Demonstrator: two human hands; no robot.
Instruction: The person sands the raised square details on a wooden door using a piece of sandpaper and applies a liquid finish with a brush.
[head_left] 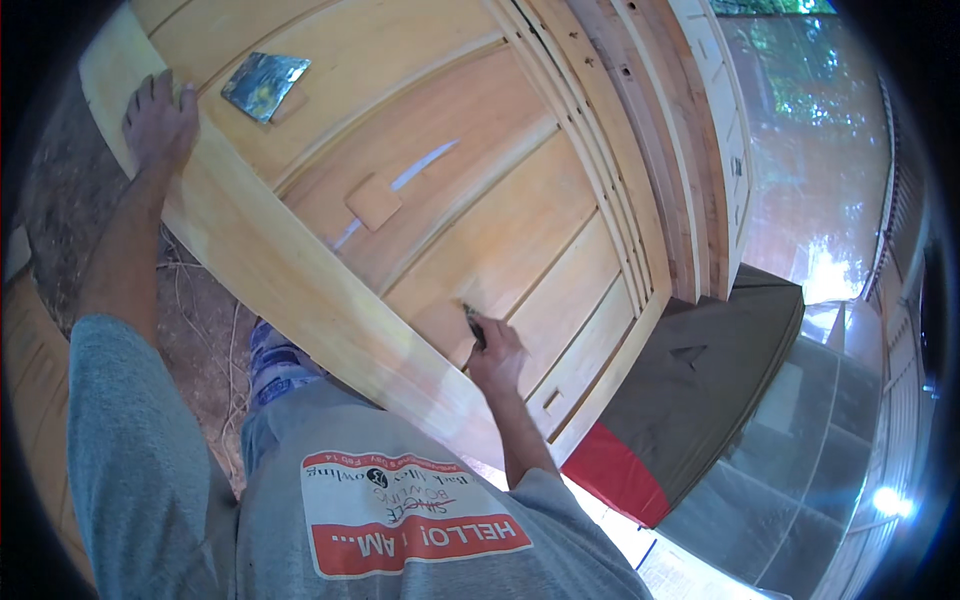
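A large pale wooden panelled piece [555, 265] lies before me. My left hand [160, 125] rests on its long left rail, fingers lying over the board. My right hand [495, 355] grips a small dark-handled tool [476, 325], like a scraper, whose tip is at the lower panel surface. Farther up sits a metal plate with yellowish smears [265, 85], on a small wooden piece. In the middle lie a square wooden block [373, 200] and a pale bluish strip [423, 163], partly under or beside the block.
More wooden frames [700, 150] stand along the right, beside a dark green and red cover [710, 390] and grey translucent sheeting [800, 450]. At the left are bare dirt with dry twigs [200, 290] and another wooden board [35, 400].
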